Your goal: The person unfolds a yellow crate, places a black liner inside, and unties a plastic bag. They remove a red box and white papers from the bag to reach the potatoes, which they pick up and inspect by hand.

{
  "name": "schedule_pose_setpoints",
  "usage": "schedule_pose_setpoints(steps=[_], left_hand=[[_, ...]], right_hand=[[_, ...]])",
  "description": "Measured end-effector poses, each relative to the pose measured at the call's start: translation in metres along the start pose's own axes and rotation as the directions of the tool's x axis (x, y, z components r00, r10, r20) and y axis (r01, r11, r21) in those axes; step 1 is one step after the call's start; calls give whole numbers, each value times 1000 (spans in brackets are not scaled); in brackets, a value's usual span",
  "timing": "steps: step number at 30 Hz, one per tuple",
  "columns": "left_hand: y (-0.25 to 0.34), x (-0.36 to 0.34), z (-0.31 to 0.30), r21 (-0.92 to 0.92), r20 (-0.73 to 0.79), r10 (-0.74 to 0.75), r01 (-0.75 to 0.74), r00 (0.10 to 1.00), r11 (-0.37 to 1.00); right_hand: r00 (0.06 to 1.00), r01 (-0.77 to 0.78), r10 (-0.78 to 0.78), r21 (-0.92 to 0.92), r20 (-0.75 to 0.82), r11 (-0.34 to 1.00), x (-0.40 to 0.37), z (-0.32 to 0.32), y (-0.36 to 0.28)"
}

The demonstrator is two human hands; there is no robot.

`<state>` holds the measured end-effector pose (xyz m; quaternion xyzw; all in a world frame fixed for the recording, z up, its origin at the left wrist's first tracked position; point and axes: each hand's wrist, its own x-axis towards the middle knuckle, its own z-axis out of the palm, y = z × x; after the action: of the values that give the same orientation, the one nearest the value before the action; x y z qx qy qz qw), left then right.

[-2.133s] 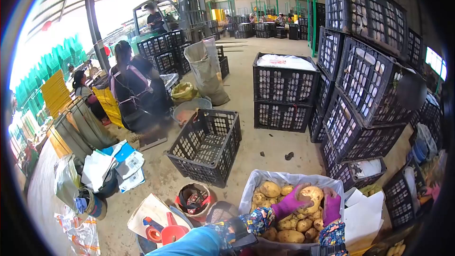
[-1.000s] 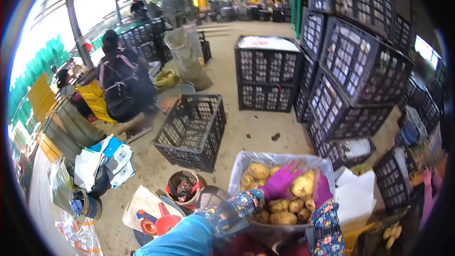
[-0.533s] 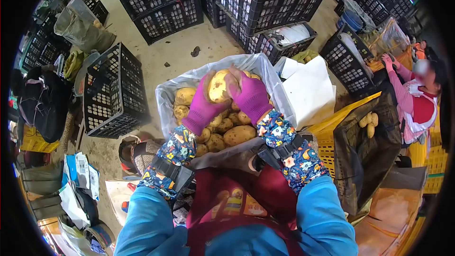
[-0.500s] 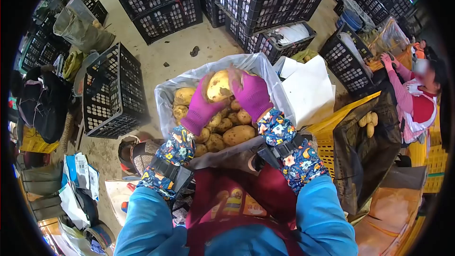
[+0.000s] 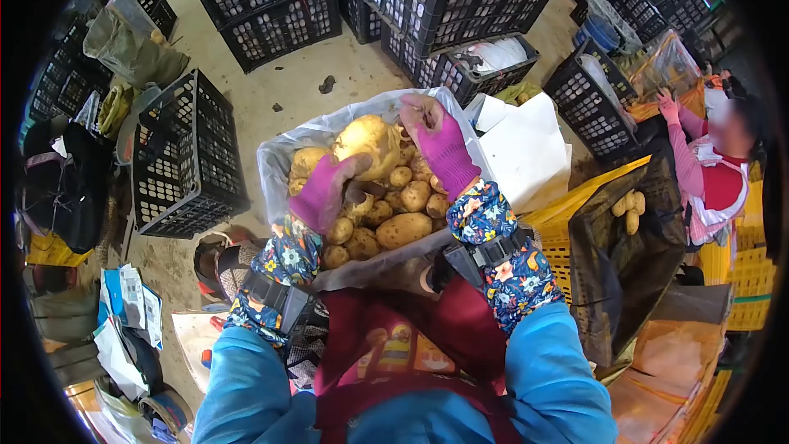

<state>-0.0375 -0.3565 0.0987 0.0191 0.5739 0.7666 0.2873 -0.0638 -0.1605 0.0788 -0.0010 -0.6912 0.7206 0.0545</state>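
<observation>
Both my hands wear magenta gloves with floral sleeve guards. My left hand (image 5: 325, 191) holds a large yellow potato (image 5: 367, 144) from below, lifted over a crate lined with clear plastic (image 5: 275, 166) and filled with several potatoes (image 5: 401, 228). My right hand (image 5: 441, 141) is just right of the big potato, fingers curled by its top edge; whether it still touches it I cannot tell. The crate rests against my lap.
An empty black crate (image 5: 182, 156) stands to the left, stacked black crates (image 5: 460, 0) ahead. White paper sheets (image 5: 526, 148) lie right of the potatoes. A dark lined bin (image 5: 629, 238) with a few potatoes and a seated person in pink sleeves (image 5: 707, 173) are on the right.
The view has swung down from the hall to my lap. The big potato has shifted left and lower in my left hand; my right hand has come away from its front.
</observation>
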Motion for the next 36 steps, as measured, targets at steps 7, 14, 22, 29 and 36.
schedule_pose_setpoints(steps=[7, 14, 22, 29, 36], left_hand=[[3, -2, -5, -34, 53, -35, 36, 998, 999], [9, -3, 2, 67, 14, 89, -90, 996, 994], [11, -4, 0, 33, 2, 10, -10, 1000, 999], [3, 8, -9, -253, -66, -187, 165, 980, 953], [10, 1, 3, -170, -146, -166, 140, 975, 975]], right_hand=[[993, 91, -42, -479, 113, 873, -13, 5, -19], [975, 214, -159, -452, 157, 866, -19, 13, -15], [983, -143, 149, -63, 109, 988, 7, -7, 19], [899, 436, -297, -606, 321, 666, -24, 20, 1], [981, -58, 163, -636, 108, 769, -8, 6, -28]])
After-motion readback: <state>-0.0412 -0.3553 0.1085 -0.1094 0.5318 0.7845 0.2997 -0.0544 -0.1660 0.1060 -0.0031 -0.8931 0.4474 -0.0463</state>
